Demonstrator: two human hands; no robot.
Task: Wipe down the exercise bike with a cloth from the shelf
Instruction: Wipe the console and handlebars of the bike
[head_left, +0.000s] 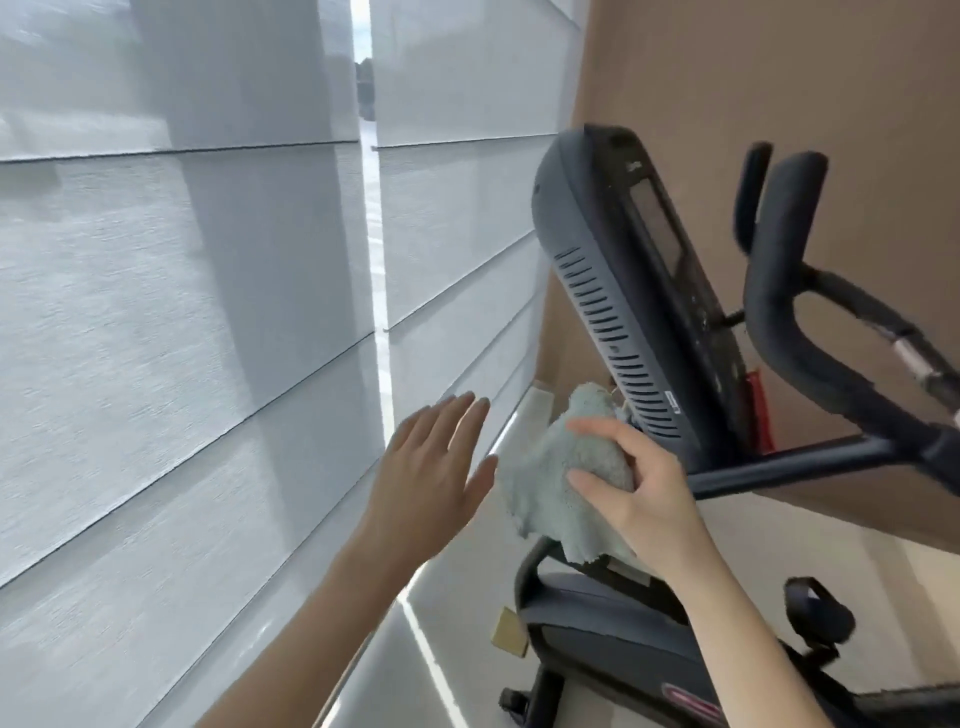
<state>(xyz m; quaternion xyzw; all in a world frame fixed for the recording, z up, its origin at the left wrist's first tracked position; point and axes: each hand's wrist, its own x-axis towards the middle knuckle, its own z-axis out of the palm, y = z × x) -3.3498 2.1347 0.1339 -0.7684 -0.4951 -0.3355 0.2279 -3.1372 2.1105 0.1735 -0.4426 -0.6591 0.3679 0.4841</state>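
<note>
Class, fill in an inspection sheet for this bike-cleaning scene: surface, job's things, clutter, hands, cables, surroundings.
Surface: pale floor; the bike stands on it.
Job's things: dark exercise bike with its console tilted; pale green cloth bunched at the console's lower end.
Clutter: small tan object on the floor by the bike's base; cannot tell what it is.
Hands: right hand grips the cloth; left hand is open with straight fingers, holds nothing, and is beside the cloth.
Cables: nothing seen.
Surroundings: pale window blinds at left with a bright gap between them; brown wall behind the bike.
</note>
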